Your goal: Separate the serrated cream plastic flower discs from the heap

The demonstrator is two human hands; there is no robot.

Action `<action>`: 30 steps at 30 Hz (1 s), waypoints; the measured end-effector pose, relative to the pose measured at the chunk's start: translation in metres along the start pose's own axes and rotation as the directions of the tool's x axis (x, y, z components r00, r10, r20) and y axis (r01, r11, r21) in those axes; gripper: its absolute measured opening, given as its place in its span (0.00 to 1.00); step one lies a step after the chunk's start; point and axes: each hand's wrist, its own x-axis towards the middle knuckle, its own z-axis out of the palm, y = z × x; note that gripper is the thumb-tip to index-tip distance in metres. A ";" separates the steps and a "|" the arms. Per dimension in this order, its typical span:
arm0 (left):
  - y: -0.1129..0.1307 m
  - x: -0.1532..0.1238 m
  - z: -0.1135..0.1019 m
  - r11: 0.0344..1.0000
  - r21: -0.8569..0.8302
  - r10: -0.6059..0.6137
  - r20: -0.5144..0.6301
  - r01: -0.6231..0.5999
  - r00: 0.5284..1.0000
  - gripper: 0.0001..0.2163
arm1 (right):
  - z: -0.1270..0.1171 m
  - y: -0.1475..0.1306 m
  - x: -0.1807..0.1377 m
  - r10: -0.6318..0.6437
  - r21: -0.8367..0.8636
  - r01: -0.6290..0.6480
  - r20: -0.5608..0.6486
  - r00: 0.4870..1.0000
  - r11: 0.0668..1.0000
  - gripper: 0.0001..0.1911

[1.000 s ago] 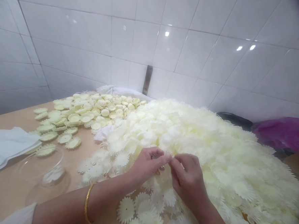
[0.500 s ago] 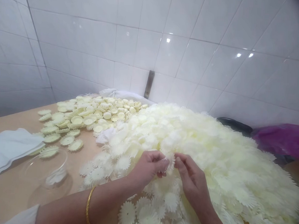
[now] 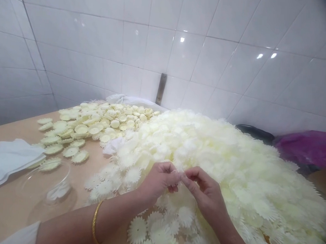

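My left hand (image 3: 162, 179) is closed in a pinch on a thin white fringed disc, which shows only as a small pale edge between the fingertips. Meeting it from the right, my right hand (image 3: 199, 186) pinches at the same disc with thumb and forefinger. Both hands hover over a big heap of pale, fringed fabric-like discs (image 3: 206, 139). Below the wrists, several loose flower-shaped discs (image 3: 137, 231) with small centre holes lie on the table (image 3: 8, 123).
Stacked yellowish discs (image 3: 96, 127) spread over the back left. A clear round dish (image 3: 27, 180) holding something white stands left, beside white sheets (image 3: 8, 160). Purple plastic (image 3: 310, 147) and a dark object (image 3: 254, 133) sit at right. A metal strip (image 3: 161, 88) is on the tiled wall.
My right hand has come in leftward, its fingertips now meeting the left hand's at the disc. The disc, seen more fully before, is mostly covered by fingers.
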 end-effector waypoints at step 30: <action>0.011 -0.002 0.009 0.812 0.503 0.365 -0.044 -0.295 0.930 0.17 | -0.007 0.013 0.009 -0.434 -0.624 0.063 -0.464 0.772 0.779 0.12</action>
